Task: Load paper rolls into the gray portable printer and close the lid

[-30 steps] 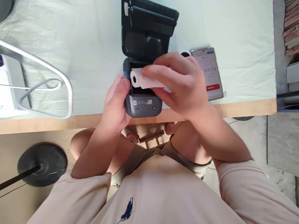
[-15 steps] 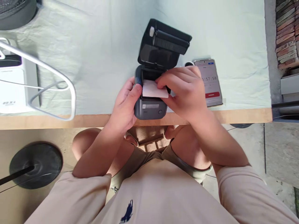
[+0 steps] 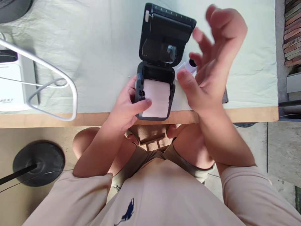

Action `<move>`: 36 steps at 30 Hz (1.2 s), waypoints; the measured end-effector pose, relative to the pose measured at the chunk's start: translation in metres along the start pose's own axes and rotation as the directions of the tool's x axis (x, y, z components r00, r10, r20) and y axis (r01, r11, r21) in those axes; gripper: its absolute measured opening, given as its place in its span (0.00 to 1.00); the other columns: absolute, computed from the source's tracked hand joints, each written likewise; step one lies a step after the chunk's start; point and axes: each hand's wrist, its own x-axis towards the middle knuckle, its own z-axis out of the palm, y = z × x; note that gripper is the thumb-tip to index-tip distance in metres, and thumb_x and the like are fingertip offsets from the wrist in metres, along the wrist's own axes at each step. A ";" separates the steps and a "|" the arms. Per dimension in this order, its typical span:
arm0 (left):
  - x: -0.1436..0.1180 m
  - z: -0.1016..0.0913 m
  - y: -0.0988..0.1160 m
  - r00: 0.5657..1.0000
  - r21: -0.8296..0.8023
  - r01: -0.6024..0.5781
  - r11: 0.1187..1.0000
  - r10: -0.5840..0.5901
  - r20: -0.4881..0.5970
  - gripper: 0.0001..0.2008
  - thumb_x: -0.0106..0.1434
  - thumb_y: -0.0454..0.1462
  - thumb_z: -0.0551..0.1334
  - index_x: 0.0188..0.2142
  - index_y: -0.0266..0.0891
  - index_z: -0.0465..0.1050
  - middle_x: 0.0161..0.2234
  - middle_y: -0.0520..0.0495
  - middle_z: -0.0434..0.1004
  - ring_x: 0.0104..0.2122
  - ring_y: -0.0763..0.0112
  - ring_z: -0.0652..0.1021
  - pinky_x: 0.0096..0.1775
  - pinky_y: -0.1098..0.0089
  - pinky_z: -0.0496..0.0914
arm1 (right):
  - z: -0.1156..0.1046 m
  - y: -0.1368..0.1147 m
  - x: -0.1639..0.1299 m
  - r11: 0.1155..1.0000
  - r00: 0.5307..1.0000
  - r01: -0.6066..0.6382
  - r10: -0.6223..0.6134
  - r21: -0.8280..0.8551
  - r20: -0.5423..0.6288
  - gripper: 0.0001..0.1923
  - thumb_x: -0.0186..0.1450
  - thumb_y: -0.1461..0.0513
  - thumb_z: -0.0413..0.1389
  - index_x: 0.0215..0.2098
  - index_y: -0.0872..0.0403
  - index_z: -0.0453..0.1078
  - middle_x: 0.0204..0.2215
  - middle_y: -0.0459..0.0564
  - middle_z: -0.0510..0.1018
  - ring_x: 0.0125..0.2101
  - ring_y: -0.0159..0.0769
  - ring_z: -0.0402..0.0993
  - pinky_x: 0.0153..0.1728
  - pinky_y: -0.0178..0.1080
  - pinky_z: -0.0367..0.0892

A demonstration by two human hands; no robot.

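My left hand wraps the left side of the small dark printer, which sits at the near edge of the table, lid tipped up & back. Left thumb presses on the white paper strip that's laid over the printer's front, w/ the rest of the paper down in the open bay. My right hand is lifted off, just right of the lid, fingers spread, holding nothing. Behind it: a small white roll w/ dark core on the cloth, plus a corner of a phone, mostly hidden. Far left, a white box & a metal wire frame.
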 end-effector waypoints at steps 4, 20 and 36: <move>0.000 -0.002 -0.001 1.000 -0.020 -0.011 1.000 0.012 0.011 0.23 0.49 0.34 0.77 0.47 0.41 0.80 0.33 0.49 0.81 0.31 0.60 0.83 0.32 0.64 0.77 | 0.005 0.002 -0.002 0.967 0.998 0.052 -0.041 0.248 -0.049 0.22 0.71 0.53 0.44 0.62 0.46 0.52 0.55 0.52 0.74 0.58 0.38 0.73 0.56 0.44 0.70; -0.001 -0.006 0.001 0.998 0.001 0.055 0.998 -0.055 0.039 0.19 0.59 0.56 0.67 0.46 0.57 0.84 0.48 0.47 0.86 0.67 0.29 0.69 0.52 0.43 0.82 | 0.017 -0.015 -0.004 0.988 0.980 0.057 -0.082 0.142 0.179 0.20 0.71 0.57 0.56 0.57 0.59 0.68 0.55 0.58 0.78 0.56 0.40 0.73 0.62 0.42 0.70; 0.010 0.004 0.002 0.976 -0.167 -0.018 0.986 -0.019 -0.218 0.16 0.77 0.40 0.57 0.39 0.35 0.82 0.37 0.44 0.86 0.36 0.65 0.85 0.39 0.68 0.82 | 0.005 -0.004 -0.006 0.986 0.982 0.157 -0.150 -0.058 0.111 0.24 0.71 0.53 0.57 0.61 0.56 0.67 0.55 0.53 0.72 0.56 0.37 0.71 0.58 0.41 0.71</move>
